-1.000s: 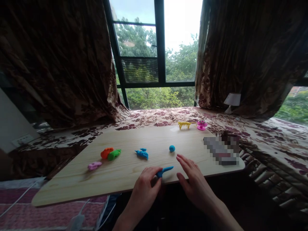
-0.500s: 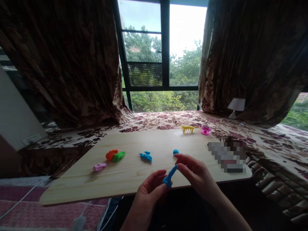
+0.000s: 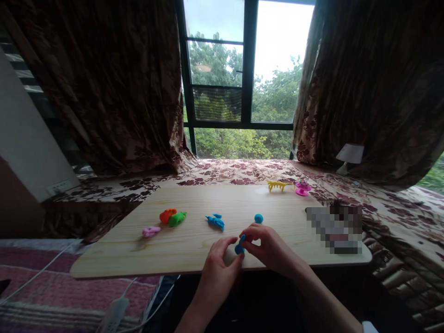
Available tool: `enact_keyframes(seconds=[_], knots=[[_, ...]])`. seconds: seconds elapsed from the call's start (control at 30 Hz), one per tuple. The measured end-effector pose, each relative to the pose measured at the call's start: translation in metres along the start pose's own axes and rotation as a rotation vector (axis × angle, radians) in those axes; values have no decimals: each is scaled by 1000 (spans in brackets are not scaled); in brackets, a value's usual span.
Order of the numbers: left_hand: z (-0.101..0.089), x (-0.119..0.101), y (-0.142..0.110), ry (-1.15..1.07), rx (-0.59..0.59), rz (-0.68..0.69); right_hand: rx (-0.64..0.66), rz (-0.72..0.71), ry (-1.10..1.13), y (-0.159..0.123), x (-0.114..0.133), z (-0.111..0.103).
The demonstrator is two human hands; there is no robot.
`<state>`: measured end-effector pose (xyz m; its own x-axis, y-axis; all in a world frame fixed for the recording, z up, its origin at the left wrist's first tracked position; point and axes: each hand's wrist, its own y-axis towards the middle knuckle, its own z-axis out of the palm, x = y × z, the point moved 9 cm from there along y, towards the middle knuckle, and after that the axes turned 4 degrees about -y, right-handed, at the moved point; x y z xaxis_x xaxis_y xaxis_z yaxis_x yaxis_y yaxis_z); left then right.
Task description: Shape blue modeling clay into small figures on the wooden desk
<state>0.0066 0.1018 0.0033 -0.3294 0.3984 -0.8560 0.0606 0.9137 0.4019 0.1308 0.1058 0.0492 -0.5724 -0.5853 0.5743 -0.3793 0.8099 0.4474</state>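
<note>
Two hands, left (image 3: 222,263) and right (image 3: 268,245), hold the blue piece (image 3: 239,246) between them, each grip pinched narrow on it (fingers partly hide it), above the worktop's (image 3: 118,256) near edge, close to the blue ball (image 3: 258,218).

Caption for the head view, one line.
Left hand and right hand shape a blue clay piece over a wooden board, modelled figures beyond.

The small blue piece (image 3: 239,248), seemingly bulbous below and narrower above, leans toward one o'clock; the round blue ball (image 3: 258,218) sits near it at one o'clock
</note>
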Motion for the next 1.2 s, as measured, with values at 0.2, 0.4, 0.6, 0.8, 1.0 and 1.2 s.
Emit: enact_keyframes(seconds=[0.2,0.4,0.6,0.8,1.0,1.2], knots=[[1,-7,-4,418,-14,153,44,18,-13,2,-9,13],[1,-9,-4,472,-12,161,74,14,-13,6,-10,15],[1,-9,-7,497,-29,194,4,61,-32,-10,-19,13],[5,-10,-13,557,-51,241,-16,61,-127,-26,-7,20],[7,-12,-16,580,-59,273,-41,71,-174,-29,-6,21],[8,-12,-17,599,-61,276,-34,59,-216,-29,-5,24]])
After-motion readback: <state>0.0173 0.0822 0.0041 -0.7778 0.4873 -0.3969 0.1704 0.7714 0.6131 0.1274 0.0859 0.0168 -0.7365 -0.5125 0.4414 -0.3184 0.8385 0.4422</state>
